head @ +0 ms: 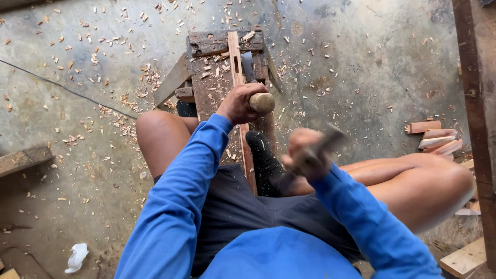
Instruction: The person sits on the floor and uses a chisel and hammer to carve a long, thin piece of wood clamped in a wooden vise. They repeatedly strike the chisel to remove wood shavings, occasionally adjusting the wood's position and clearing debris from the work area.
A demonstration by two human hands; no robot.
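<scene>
Head view: left hand (237, 105) grips upright chisel (261, 102); right hand (306, 154) grips raised hammer (320, 147)

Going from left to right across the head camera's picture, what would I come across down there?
Weathered plank → crumpled white scrap → left hand gripping a round-topped wooden handle → right hand raising a blurred tool → stack of reddish wood pieces → dark upright post.

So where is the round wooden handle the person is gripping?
In the head view, the round wooden handle sits just above centre, gripped in the left hand over the worn wooden bench, beside the long reddish wooden strip.
</scene>
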